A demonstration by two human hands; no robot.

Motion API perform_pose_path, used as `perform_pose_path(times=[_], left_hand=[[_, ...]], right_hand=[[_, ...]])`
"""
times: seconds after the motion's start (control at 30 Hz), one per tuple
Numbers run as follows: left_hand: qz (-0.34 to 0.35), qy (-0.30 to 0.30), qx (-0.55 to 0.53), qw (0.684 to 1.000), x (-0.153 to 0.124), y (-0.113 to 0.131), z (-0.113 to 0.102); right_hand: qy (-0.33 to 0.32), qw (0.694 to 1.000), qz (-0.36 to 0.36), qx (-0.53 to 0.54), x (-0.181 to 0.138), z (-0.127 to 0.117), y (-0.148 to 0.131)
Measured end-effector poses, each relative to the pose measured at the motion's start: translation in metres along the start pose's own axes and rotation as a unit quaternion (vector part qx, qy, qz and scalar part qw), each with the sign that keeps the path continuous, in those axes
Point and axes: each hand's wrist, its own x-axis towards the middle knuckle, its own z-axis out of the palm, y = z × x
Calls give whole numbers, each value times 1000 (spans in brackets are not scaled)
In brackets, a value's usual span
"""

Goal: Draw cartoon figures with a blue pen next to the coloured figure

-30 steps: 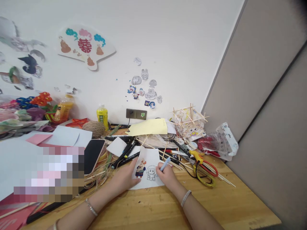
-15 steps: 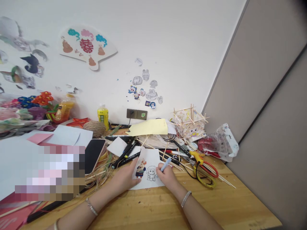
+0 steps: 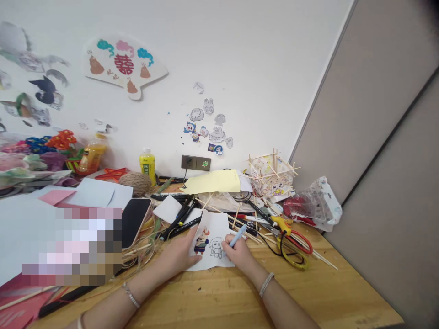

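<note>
A small white sheet of paper [image 3: 216,223] lies on the wooden table in front of me. It bears a coloured cartoon figure [image 3: 201,242] on the left and a black outline drawing [image 3: 216,247] of a long-haired character beside it. My left hand [image 3: 180,251] grips the sheet's left edge, its thumb on top near the bottom corner; some fingers are hidden behind the raised edge. Pinched in my right hand [image 3: 238,252] is a light blue pen [image 3: 238,236], held over the outline drawing's right side. The pen's tip is hidden by the fingers.
Behind the sheet lie black markers [image 3: 185,212], thin wooden sticks [image 3: 236,214] and yellow paper [image 3: 212,183]. Yellow-handled scissors [image 3: 283,226] and a stick lantern frame [image 3: 272,176] are to the right. A phone [image 3: 135,223], twine ball [image 3: 136,183] and drink bottle [image 3: 147,165] stand left.
My right hand and the pen have shifted very slightly over the drawing. The left hand keeps its hold on the sheet.
</note>
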Motion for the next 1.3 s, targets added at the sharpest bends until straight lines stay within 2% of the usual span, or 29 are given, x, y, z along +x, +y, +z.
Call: perform_pose_path(times=[0.23, 0.4, 0.9, 1.3], left_hand=[[11, 10, -11, 1000, 0, -2, 0], [9, 5, -2, 1000, 0, -2, 1], [1, -1, 5, 1000, 0, 1, -2], [18, 8, 7, 1000, 1, -2, 1]], right_hand=[[15, 998, 12, 54, -1, 0, 0], [-17, 994, 13, 106, -1, 3, -3], [-81, 995, -18, 54, -3, 5, -8], [-85, 995, -21, 47, -2, 6, -6]])
